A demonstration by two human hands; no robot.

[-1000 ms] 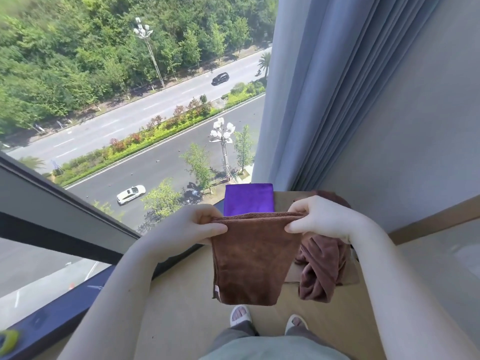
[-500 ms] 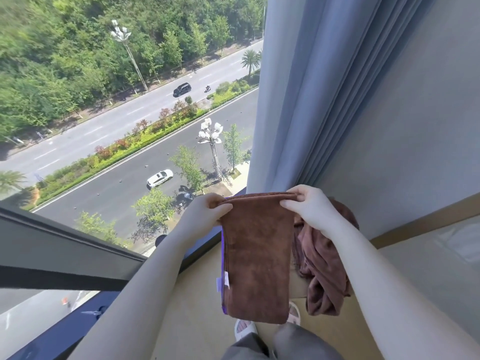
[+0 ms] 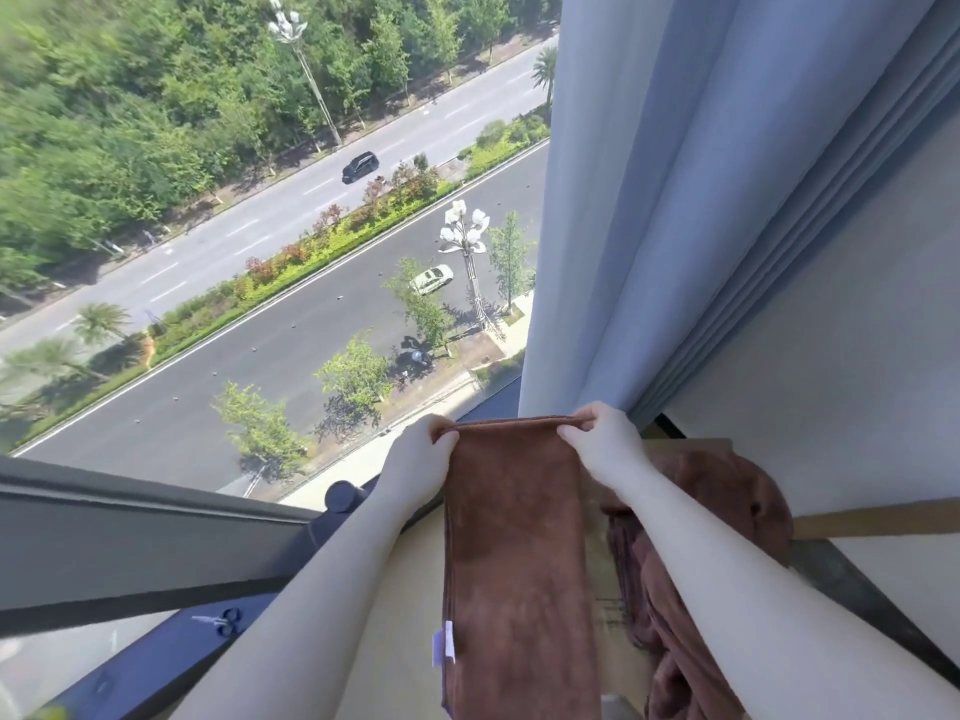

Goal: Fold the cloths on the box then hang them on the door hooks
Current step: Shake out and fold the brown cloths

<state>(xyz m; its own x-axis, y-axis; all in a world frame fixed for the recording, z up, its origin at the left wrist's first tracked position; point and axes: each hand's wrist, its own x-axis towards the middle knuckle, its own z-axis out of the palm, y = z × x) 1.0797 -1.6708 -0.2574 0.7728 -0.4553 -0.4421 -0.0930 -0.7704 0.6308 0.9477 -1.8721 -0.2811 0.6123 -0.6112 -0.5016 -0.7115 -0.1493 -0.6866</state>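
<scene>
Window at left, blue-grey curtain at centre, road far below. We list, left to right: left hand, fingers pinching the folded brown cloth at its top left corner; right hand, pinching its top right corner; crumpled brown cloth, heaped over the box edge.

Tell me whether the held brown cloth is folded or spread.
Folded: brown cloth hangs as a narrow doubled strip, pinched by left hand and right hand.
</scene>
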